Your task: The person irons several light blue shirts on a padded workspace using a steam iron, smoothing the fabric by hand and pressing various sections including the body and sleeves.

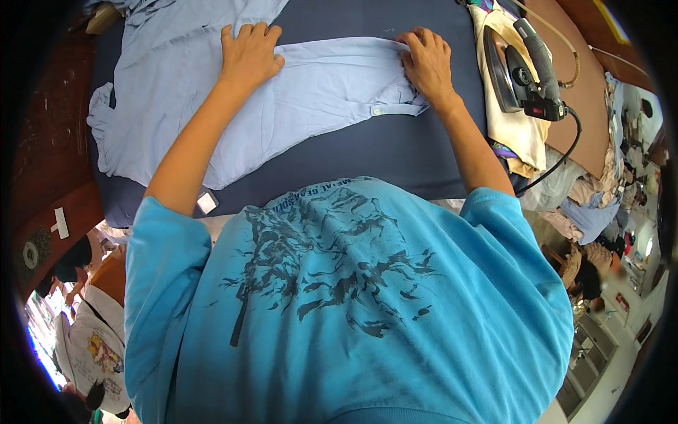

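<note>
A light blue button shirt (233,148) lies spread on a dark navy padded surface, its sleeve stretched out to the right. On the upper part of that sleeve rests my left hand (251,56), palm down, with bent fingers apart and the thumb out to the side. At the cuff end my right hand (429,63) pinches the sleeve's far edge between thumb and fingers. Below it the cuff (399,110) shows a small white button. Wrinkles run along the sleeve between both hands.
An electric iron (526,74) with a black cord stands on a cream cloth (522,138) to the right. By the near edge, under my left forearm, sits a small white square piece (207,203). Dark wooden panels border the left. Piled clothes (593,205) lie at far right.
</note>
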Demonstrator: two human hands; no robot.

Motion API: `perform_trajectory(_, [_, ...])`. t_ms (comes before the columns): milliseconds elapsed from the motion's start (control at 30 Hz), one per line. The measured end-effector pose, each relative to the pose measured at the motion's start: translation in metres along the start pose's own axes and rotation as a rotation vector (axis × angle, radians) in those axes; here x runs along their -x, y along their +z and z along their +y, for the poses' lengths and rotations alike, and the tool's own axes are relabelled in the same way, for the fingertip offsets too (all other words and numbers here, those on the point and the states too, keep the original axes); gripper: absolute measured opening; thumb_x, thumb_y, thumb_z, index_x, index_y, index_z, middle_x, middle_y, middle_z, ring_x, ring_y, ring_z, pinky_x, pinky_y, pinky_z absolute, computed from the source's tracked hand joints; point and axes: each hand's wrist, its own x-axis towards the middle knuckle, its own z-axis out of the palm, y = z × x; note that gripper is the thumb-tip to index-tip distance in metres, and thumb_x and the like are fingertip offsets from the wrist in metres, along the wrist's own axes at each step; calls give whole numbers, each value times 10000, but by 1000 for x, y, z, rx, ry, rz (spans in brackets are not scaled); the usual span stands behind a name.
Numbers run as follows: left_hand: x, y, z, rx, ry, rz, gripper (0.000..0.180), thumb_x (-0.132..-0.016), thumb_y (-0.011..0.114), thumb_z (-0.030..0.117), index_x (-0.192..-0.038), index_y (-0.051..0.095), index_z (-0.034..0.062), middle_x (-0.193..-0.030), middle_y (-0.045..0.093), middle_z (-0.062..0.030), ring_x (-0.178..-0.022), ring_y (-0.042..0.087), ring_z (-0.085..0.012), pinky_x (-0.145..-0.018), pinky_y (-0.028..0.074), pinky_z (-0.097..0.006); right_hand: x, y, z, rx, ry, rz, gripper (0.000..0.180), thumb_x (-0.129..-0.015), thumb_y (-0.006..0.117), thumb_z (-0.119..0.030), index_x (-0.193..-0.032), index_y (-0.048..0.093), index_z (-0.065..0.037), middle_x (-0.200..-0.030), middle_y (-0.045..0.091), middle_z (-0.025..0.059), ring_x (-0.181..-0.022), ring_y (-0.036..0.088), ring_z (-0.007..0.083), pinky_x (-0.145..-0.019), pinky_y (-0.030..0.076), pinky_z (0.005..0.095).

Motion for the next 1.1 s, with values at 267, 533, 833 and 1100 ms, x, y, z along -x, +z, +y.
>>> perform_trajectory(267, [56,31,85,526,211,253,289,-781,587,265,-1048,582,154,-1126,526,-17,-1050,487,-197,-898,333,-406,37,-33,-33,-373,-299,-547,168,-763,657,-207,-886,638,-95,-1065,543,19,-993,480,227,-826,396,365])
perform_trajectory(533, [67,33,96,485,194,221,437,-785,560,366,-1183,543,185,-1327,430,-41,-1231,366,-216,-947,250,-523,8,-51,-37,-386,29,-719,138,-809,587,-198,-891,642,-102,-1011,597,54,-964,534,259,-789,431,385])
perform_trajectory(833, [70,27,116,480,296,111,646,-753,561,559,-1309,458,248,-1422,341,-38,-1325,255,-258,-974,196,-586,-19,13,5,-135,17,-440,192,-802,582,-126,-981,587,-58,-919,602,115,-884,560,328,-775,456,387])
perform_trajectory(1100, [72,20,115,543,297,105,557,-798,536,501,-1282,485,229,-1423,335,-51,-1325,261,-256,-1008,168,-558,-28,15,-21,-105,147,-41,233,-716,622,-88,-939,555,-91,-898,561,111,-905,532,320,-766,424,410])
